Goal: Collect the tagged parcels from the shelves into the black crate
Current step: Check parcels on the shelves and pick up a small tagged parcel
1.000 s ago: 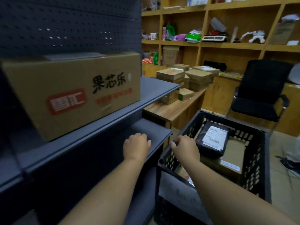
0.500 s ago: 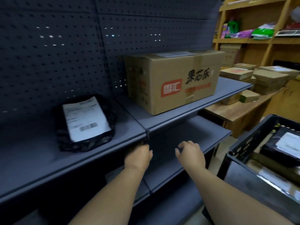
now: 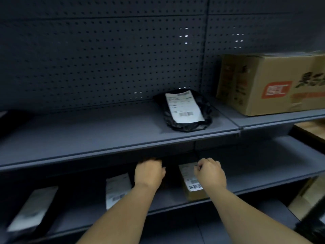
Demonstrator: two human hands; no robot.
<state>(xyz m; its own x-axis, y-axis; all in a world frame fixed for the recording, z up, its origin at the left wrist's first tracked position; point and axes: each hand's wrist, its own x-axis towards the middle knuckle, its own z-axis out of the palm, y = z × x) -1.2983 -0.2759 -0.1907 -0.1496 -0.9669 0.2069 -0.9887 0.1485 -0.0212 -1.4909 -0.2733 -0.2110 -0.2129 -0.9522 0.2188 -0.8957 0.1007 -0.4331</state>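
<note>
A black bag parcel (image 3: 204, 113) with a white label lies on the upper grey shelf (image 3: 105, 134). On the shelf below, a small brown box parcel (image 3: 190, 192) with a white label sits under my right hand (image 3: 210, 174), whose fingers are curled over the box's far end. My left hand (image 3: 148, 173) hovers just left of it, fingers curled, holding nothing. Two more labelled dark parcels lie on that lower shelf, one (image 3: 117, 191) beside my left forearm and one (image 3: 33, 208) at far left. The black crate is out of view.
A large brown cardboard box (image 3: 267, 85) with red and black print stands on the upper shelf at right. Dark perforated back panels (image 3: 105, 59) close the shelving. A wooden surface (image 3: 311, 129) shows at the right edge.
The view has swung left, away from the crate, along the shelves. Both hands have moved from the crate rim to the lower shelf, my right hand reaching the small brown box.
</note>
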